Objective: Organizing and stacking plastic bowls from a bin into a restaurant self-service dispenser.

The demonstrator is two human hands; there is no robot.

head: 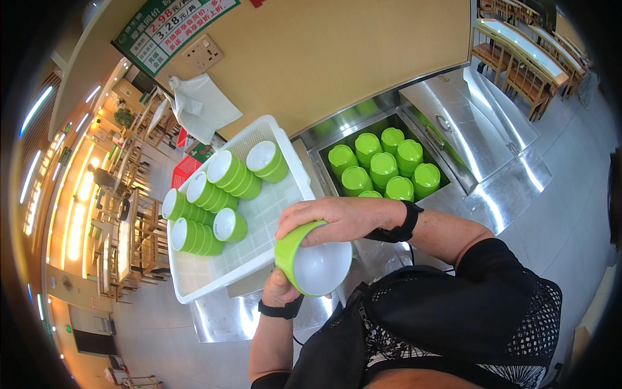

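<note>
A green bowl with a white inside (323,267) is held between both my hands in front of my torso, tilted so its opening faces down and toward me. My right hand (330,219) grips its upper rim, the thumb inside. From below, my left hand (281,288) holds its outer side; some fingers are hidden behind it. Beyond them stands a white plastic basket (303,177) with several stacks of like bowls (235,175) lying tilted, openings up and left. To the right, a recessed steel compartment (323,160) contains several upside-down green bowls (384,165).
A hinged steel lid (447,116) lies folded back right of the compartment. A white plastic bag (201,104) hangs by the wall socket (203,53), under a green sign. A red basket (184,170) is behind the white one. Wooden tables and chairs stand at both sides.
</note>
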